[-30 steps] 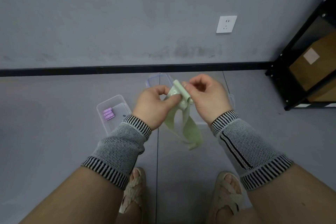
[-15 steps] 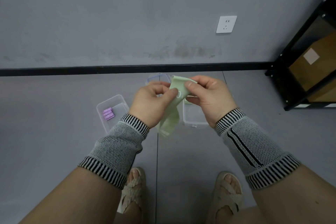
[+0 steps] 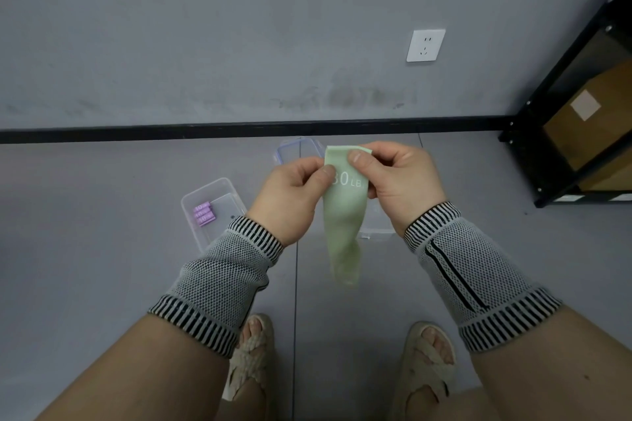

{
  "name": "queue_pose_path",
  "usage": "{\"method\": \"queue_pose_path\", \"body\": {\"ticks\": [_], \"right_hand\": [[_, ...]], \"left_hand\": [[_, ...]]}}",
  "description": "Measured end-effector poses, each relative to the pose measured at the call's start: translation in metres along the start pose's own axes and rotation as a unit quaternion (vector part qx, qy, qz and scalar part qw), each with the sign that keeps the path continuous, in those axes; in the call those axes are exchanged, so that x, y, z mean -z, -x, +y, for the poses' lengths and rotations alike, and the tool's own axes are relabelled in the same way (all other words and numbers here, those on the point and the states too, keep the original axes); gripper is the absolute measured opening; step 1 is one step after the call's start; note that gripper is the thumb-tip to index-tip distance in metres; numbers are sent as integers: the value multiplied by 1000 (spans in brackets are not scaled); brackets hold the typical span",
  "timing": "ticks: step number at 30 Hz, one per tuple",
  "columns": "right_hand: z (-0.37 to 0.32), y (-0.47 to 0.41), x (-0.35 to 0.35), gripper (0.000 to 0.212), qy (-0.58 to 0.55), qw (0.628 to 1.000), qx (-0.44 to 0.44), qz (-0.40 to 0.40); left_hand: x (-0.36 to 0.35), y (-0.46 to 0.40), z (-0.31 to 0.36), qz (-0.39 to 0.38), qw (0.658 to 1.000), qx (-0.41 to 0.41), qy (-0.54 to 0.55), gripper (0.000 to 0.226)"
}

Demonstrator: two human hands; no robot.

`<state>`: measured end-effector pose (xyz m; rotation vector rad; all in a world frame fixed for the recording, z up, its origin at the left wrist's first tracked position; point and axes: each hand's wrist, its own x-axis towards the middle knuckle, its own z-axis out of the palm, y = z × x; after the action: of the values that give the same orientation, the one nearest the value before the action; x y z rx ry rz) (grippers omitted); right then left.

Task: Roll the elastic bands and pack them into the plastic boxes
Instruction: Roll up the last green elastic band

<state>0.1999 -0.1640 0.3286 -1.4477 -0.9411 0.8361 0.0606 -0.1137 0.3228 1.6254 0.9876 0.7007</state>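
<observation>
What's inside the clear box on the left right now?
The clear box holds three rolled purple bands side by side near its left wall. Its near end is hidden behind the left wrist sleeve, so that part cannot be checked.

Grey mesh wrist sleeves (image 3: 219, 280), black-striped cuffs, beige woven sandals (image 3: 251, 357)

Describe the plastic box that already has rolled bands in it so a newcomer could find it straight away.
Start at the black baseboard where the grey wall meets the floor, then look down to the floor just left of the person's left hand. There sits a clear plastic box. It alone shows purple rolled bands inside, marked 10.
</observation>
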Motion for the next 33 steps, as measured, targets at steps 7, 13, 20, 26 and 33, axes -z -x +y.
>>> {"method": "queue_pose_path", "body": {"ticks": [7,13,20,26,33], "right_hand": [[1,1,-5,7,-24,999,-25,12],[3,-3,-3,6,-57,997,-34,32],[3,-4,1,10,-74,994,-76,-33],[10,2,-4,21,100,980,-71,-154],[14,2,-8,31,177,981,-19,-73]], "left_hand": [[-4,0,-3,-1,998,-12,-63,16],[-5,1,-4,-29,996,19,-81,20],[0,0,-1,16,1000,25,-3,19],[9,-4,1,55,991,69,104,22],[6,-5,-2,82,992,70,60,22]]}}
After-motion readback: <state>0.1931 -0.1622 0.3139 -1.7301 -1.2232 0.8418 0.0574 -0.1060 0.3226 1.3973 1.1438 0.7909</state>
